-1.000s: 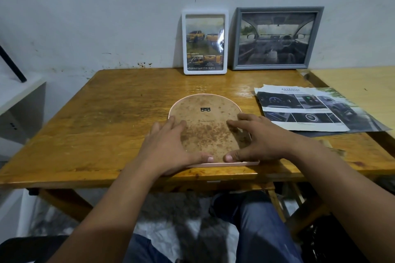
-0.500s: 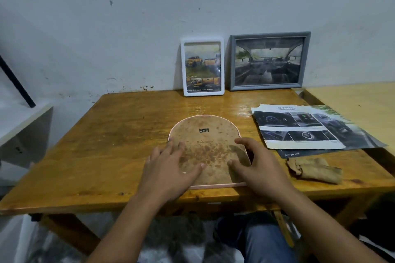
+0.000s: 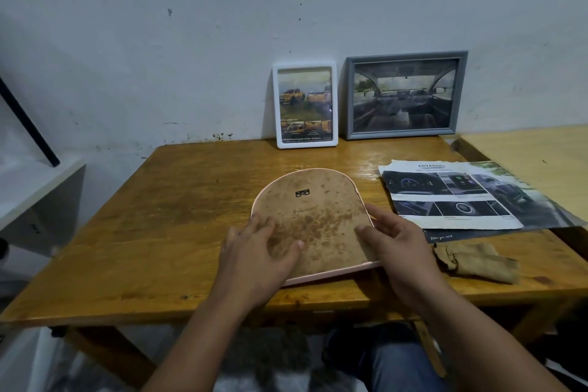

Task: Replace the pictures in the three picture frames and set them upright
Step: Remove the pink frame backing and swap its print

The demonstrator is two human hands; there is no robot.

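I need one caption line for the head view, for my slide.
Both hands, left and right, rest on a face-down arched pink frame; white frame and grey frame stand against the wall.

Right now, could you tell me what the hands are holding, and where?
The arched frame, face down: left hand rests on its backing, right hand grips its right edge.

Brown wooden counter [image 3: 178,232] up against a gray, spotty wall [image 3: 222,41]. Crumpled tan cloth [image 3: 475,261] near the front right edge. Lighter yellow counter [image 3: 534,156] just beside it on the right. White shelf [image 3: 35,188] on the left, with a black rod [image 3: 28,124] leaning above it.
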